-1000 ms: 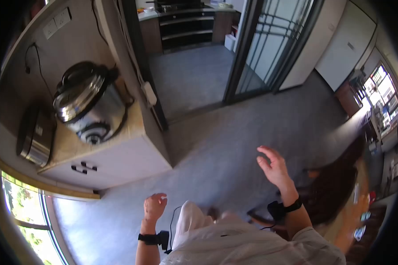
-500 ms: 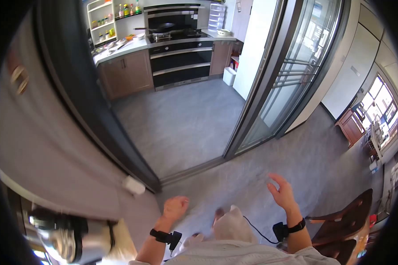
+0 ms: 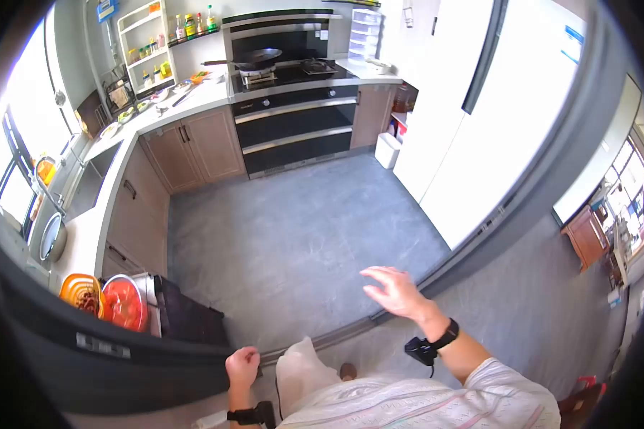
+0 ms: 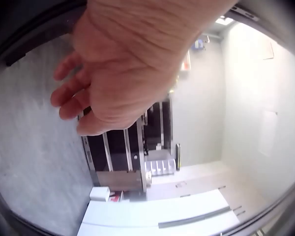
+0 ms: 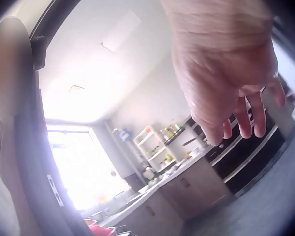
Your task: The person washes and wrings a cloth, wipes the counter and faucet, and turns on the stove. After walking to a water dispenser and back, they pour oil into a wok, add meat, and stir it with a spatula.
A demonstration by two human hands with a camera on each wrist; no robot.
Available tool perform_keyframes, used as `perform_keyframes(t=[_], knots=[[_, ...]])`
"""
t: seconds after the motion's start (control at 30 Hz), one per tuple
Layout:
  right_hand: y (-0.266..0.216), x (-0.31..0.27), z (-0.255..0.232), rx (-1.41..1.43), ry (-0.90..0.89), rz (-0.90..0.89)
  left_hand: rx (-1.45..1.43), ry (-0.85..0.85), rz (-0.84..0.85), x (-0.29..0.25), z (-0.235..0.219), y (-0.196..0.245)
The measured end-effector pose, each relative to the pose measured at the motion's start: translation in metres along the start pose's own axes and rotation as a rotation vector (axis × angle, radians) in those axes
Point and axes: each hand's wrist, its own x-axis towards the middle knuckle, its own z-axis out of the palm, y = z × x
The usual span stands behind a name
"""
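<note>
Grey floor [image 3: 293, 236] ahead, sliding-door track [image 3: 350, 330] at 6 o'clock by the feet. Right hand [image 3: 397, 292] spread, empty; left hand [image 3: 242, 366] loosely curled, empty, near dark door frame [image 3: 122, 361] at 8 o'clock. Risk: foot catches track, or left hand knocks frame.

The left hand [image 4: 123, 64] is seen from the wrist, fingers loosely curled with nothing held. Below the hand, a dark oven front [image 4: 120, 150] is visible; left of it, grey floor [image 4: 29, 162] is shown.
</note>
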Motion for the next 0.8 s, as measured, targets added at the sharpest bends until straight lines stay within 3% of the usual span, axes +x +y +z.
perform_keyframes(t=[0.17,0.23,0.3,0.37,0.43,0.53,0.57,0.6,0.7,0.8], knots=[[0.036,0.129,0.042,0.014,-0.101,-0.012,0.105,-0.027,-0.126,0.098,0.004,-0.009],[0.060,0.181,0.049,-0.021,-0.093,-0.005,0.102,-0.019,-0.189,0.163,0.007,-0.010],[0.099,0.219,0.055,0.046,-0.056,0.128,0.134,-0.025,-0.128,0.238,0.002,-0.009],[0.114,0.263,0.040,0.012,-0.047,0.169,0.081,-0.023,-0.082,0.308,-0.002,0.006],[0.127,0.300,0.030,0.101,0.100,0.207,0.164,-0.042,0.028,0.380,-0.008,0.025],[0.151,0.347,0.018,0.043,0.131,0.371,0.190,-0.067,0.088,0.473,-0.005,0.057],[0.171,0.362,0.023,0.030,0.159,0.324,0.182,-0.063,0.139,0.502,0.000,0.065],[0.187,0.379,0.024,0.009,0.140,0.364,0.172,-0.056,0.187,0.529,0.006,0.073],[0.214,0.442,0.022,-0.018,0.093,0.459,0.109,-0.091,0.127,0.593,0.023,0.089],[0.256,0.508,0.035,-0.017,0.079,0.470,0.137,-0.043,0.104,0.637,0.032,0.067]])
